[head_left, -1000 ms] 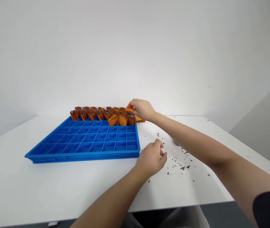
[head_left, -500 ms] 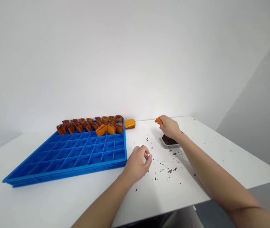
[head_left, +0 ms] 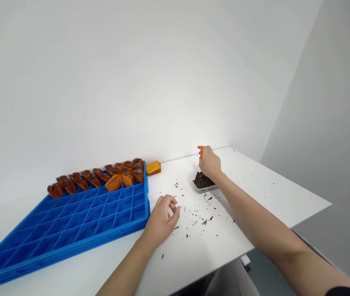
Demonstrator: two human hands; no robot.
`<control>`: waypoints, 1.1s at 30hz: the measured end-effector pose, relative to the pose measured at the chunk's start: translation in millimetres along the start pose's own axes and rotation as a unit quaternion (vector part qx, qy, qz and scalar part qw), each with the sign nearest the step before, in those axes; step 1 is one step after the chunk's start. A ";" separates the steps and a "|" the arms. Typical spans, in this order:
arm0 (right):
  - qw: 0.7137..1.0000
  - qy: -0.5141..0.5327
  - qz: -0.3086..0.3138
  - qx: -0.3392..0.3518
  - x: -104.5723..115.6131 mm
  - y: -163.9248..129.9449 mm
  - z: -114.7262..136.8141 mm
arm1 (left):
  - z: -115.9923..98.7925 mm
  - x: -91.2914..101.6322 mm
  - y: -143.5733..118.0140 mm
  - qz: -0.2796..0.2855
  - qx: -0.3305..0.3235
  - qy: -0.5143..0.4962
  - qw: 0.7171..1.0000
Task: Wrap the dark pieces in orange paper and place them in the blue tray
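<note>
White walls meet in a corner behind a plain white tabletop (head_left: pixel 255 222), which carries everything in view. On its left side lies a large blue plastic grid tray (head_left: pixel 70 230) with many small square cells; the far rows hold folded orange paper packets with dark filling (head_left: pixel 101 177), standing upright, while the nearer cells show bare blue. Just beyond the tray's far right corner sits a small flat stack of orange paper pieces (head_left: pixel 153 167). To the right, a small shallow white dish of dark crumbly material (head_left: pixel 203 181) rests on the table, with dark flakes (head_left: pixel 202 213) scattered over the surface in front of it.

The right hand (head_left: pixel 209 163) hovers just above and behind the dish, its fingers pinched together on a small folded orange paper piece (head_left: pixel 201 150) that sticks up from the fingertips. The left hand (head_left: pixel 162 218) rests near the tray's right edge, fingers loosely curled with thumb and forefinger close together; whether it grips anything cannot be told.

The orange piece looks very light, thin and pliable, so it probably creases or crushes under pressure and could slip or flutter from a loose pinch. A gentle grip along its folded edge, leaving the mouth free, seems the soundest hold. The dark material appears dry and loose, likely to spill in crumbs.
</note>
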State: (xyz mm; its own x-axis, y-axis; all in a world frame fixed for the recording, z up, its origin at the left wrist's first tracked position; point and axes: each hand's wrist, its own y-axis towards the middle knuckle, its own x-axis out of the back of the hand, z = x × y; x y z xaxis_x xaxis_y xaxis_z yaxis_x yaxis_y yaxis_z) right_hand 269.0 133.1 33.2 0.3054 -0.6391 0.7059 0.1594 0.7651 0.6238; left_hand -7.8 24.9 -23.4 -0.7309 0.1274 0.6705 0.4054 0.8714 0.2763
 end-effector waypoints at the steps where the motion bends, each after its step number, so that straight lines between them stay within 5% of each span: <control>1: 1.000 0.000 -0.024 -0.002 -2.6 0.3 -3.4 | 1.5 -0.2 0.4 -0.002 -0.003 0.001 1.000; 6: 0.991 -0.011 -0.131 -0.004 -8.7 2.2 -18.2 | 5.7 -1.5 2.0 -0.014 -0.022 0.006 1.000; 15: 0.980 0.009 -0.201 0.001 -14.6 0.5 -23.5 | -0.7 -1.9 0.5 -0.067 -0.093 0.038 0.993; 33: 0.974 -0.016 -0.227 -0.018 -13.1 -8.5 -15.4 | -9.5 1.2 -3.7 -0.051 -0.106 0.033 0.993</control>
State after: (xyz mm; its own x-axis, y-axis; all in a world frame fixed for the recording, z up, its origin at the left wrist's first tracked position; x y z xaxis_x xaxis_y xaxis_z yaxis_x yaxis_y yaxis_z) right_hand 278.1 136.1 13.5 0.1663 -0.9137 0.3709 0.3041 0.4053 0.8621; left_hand -5.0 17.3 -17.1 -0.7391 0.0068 0.6736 0.4428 0.7584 0.4782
